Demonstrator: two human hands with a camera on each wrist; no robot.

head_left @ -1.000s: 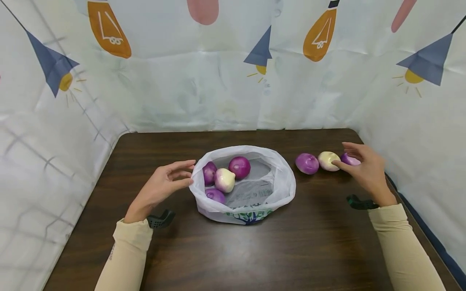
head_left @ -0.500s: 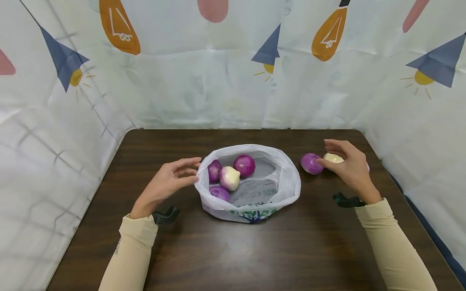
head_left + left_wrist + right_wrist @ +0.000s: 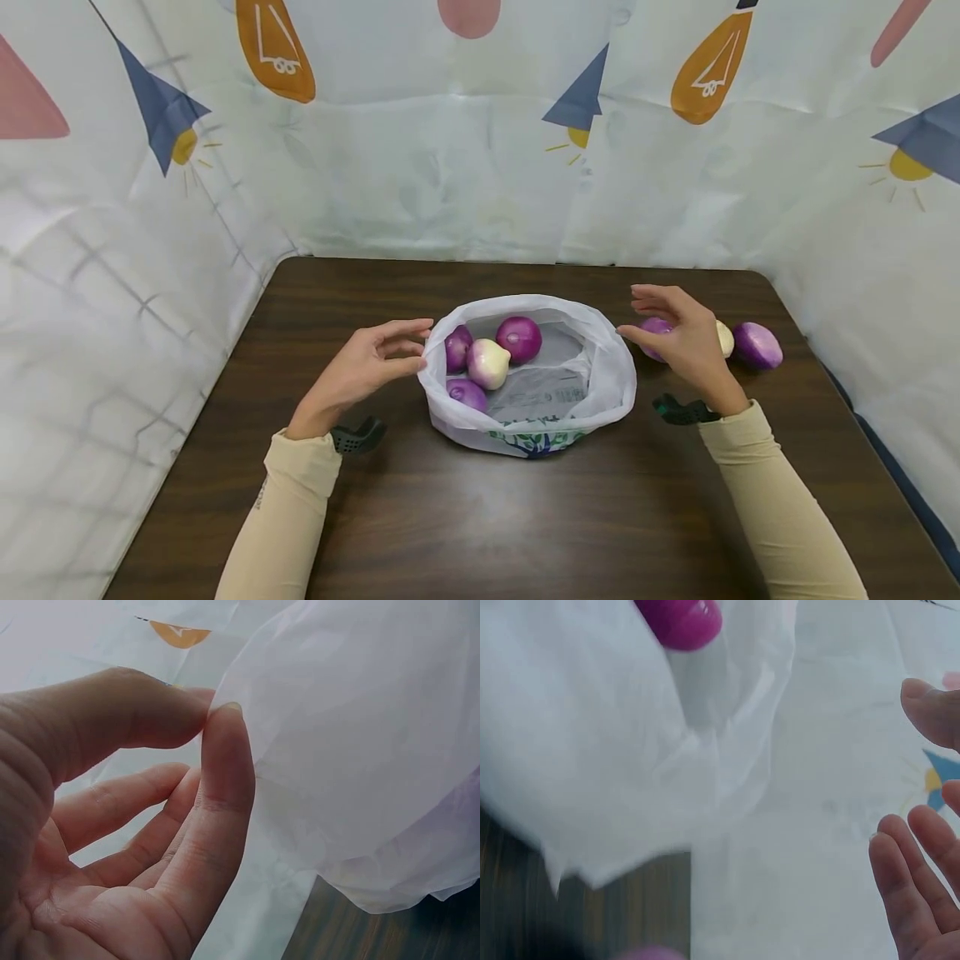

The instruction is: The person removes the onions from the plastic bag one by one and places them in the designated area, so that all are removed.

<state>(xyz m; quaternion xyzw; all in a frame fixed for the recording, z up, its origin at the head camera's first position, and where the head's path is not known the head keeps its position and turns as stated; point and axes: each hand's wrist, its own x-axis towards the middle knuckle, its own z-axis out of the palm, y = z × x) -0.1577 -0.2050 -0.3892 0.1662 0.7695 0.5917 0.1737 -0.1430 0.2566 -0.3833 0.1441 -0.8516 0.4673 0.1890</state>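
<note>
Head view leaves two of the three onions outside the bag partly covered by the right hand (image 3: 686,342): a purple onion (image 3: 657,325) shows only around the thumb, and a pale onion (image 3: 724,339) peeks out behind the back of the hand. In the right wrist view that hand is cut off by the edge, its thumb and fingers spread wide apart, well clear of the bag there. A purple patch (image 3: 654,953) at the bottom of that view (too little of it to name) is cropped, beside a dark blur (image 3: 540,937).

The white bag (image 3: 465,427) stands on the brown counter (image 3: 487,533), its mouth gaping and its front printed with a green and blue tree; the grey lettering inside is too creased to read. The left hand (image 3: 363,367) pinches its left rim between thumb and forefinger, the other fingers loosely bent.

Four onions sit at the bag's left side: a glossy deep-purple onion (image 3: 519,339), a cream onion (image 3: 487,364) with a pointed tip and violet flush, a half-hidden purple one (image 3: 457,348) behind it, and a lilac one (image 3: 467,394) whose lower edge the rim hides. Farthest right on the counter, a streaky purple-and-white onion (image 3: 757,346) is fully visible.
</note>
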